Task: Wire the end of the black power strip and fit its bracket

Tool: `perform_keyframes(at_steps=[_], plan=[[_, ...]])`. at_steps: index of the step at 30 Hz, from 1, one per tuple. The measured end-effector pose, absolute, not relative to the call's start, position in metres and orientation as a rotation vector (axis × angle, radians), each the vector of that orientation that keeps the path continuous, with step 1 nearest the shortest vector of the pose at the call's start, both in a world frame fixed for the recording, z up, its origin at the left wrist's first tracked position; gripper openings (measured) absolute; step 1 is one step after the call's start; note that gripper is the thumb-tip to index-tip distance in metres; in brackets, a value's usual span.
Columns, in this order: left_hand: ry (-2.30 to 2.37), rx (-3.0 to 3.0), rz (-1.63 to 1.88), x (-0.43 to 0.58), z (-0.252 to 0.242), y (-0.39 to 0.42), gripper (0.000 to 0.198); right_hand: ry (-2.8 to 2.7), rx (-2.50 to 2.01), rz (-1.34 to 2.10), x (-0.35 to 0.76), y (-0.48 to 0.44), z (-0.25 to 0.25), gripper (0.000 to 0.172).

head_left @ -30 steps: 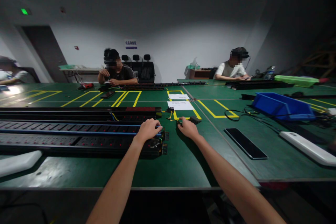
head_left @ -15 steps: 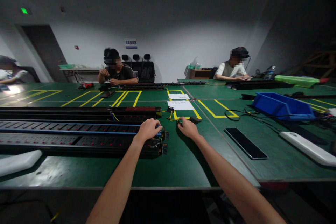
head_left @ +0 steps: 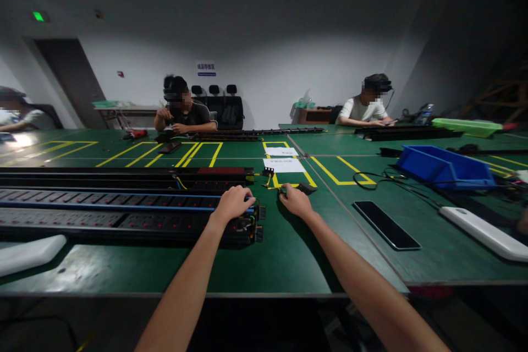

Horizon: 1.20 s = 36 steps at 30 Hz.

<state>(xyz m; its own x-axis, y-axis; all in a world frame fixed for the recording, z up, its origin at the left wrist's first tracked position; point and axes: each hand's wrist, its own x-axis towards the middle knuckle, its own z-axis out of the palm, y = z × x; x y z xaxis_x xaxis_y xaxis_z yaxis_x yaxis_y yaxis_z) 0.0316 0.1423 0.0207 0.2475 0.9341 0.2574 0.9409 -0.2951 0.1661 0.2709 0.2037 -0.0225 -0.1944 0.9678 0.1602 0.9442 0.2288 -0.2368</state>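
Observation:
My left hand (head_left: pixel 234 202) lies over the right end of a long black power strip with blue edges (head_left: pixel 165 202), its fingers bent round the strip and hiding part of it. Another black strip with small red marks (head_left: pixel 160 223) runs parallel on the near side; bare wires and connectors (head_left: pixel 259 213) stick out at the ends. My right hand (head_left: pixel 296 199) rests on the green table with curled fingers; whatever is in them is hidden. Just beyond it are a small dark block (head_left: pixel 307 188) and a black bracket-like piece (head_left: pixel 268 171) with yellow wire.
More black strips (head_left: pixel 124 174) lie behind. A white device (head_left: pixel 31 256) is at left; a phone (head_left: pixel 386 225), a white power bank-like box (head_left: pixel 484 232) and a blue bin (head_left: pixel 445 168) are at right. White papers (head_left: pixel 283 165) lie ahead. Several people sit across the table.

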Motion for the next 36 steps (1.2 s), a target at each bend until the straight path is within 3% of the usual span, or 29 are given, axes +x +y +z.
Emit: perform_keyframes(at_steps=[36], plan=[[-1.854,-2.470,-0.475,0.0318,0.0230,0.1402,0.031,-2.213,-1.785,0.143,0.2708,0.2026,-0.0214,0.040]])
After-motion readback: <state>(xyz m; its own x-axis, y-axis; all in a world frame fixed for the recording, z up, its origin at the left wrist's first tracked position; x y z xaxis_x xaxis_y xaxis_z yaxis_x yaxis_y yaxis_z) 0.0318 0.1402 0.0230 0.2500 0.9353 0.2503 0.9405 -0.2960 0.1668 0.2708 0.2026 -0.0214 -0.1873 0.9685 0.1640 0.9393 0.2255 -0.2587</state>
